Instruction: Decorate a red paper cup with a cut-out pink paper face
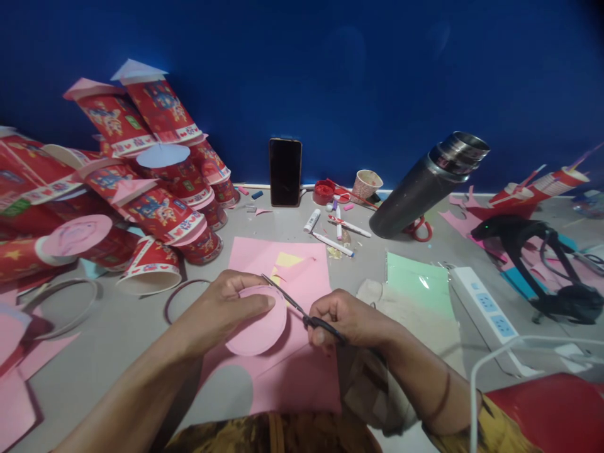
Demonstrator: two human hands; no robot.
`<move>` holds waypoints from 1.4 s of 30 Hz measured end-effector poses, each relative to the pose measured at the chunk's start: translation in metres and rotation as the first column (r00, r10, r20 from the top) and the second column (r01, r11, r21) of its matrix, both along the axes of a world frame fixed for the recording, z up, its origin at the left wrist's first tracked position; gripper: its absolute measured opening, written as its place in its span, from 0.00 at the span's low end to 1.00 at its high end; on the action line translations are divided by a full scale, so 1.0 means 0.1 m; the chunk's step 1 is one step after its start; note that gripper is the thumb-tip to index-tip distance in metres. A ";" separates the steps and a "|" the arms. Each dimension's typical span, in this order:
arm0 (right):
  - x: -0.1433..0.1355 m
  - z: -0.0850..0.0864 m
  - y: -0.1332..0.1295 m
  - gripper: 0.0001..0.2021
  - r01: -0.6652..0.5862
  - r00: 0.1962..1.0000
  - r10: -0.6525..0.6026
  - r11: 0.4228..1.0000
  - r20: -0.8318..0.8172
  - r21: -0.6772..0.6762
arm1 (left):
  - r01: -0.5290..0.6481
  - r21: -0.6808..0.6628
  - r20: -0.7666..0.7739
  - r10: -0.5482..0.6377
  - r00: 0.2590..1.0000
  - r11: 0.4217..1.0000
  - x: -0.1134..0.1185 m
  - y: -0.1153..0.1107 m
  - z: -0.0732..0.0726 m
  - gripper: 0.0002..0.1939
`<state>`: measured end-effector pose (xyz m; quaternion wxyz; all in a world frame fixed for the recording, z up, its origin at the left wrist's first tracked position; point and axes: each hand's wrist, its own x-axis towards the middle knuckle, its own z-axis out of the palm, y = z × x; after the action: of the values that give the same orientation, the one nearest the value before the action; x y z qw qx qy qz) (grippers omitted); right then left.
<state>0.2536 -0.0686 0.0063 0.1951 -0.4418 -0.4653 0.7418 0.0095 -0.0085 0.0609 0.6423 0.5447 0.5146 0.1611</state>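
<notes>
My left hand (231, 308) pinches a round pink paper disc (259, 333) between thumb and fingers. Black-handled scissors (314, 321) are in my right hand (342, 318), their blades pointing up and left by the disc's upper right edge. Beneath both hands lies a pink paper sheet (309, 390) with a round gap at its lower left. Small yellow scraps (287, 260) rest on the sheet's upper part.
Red paper cups (165, 214) with paper tops are stacked at the left. A phone (285, 173) leans at the back, markers (333, 244) before it. To the right are a dark bottle (425, 189), green paper (418, 280), a power strip (486, 314) and a black headset-like object (566, 302).
</notes>
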 end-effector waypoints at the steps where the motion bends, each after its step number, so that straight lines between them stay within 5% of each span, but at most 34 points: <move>1: 0.00 0.00 0.00 0.33 -0.004 1.000 0.004 1.000 0.007 -0.002 | 0.012 -0.006 0.002 -0.012 1.000 1.000 -0.01 0.00 -0.01 0.16; 15: -0.04 0.10 0.03 0.34 -0.004 1.000 0.006 0.998 0.028 -0.069 | 0.204 -0.004 0.049 -0.203 0.978 0.979 -0.03 0.01 0.00 0.10; 42: -0.03 0.13 0.02 0.23 -0.034 0.995 0.036 0.999 0.096 -0.021 | 0.244 -0.036 0.005 -0.244 0.970 0.969 -0.07 0.03 -0.05 0.12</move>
<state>0.2508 -0.0662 0.0194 0.1551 -0.4709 -0.4746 0.7273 0.0027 -0.0059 0.0557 0.6674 0.5918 0.4464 0.0717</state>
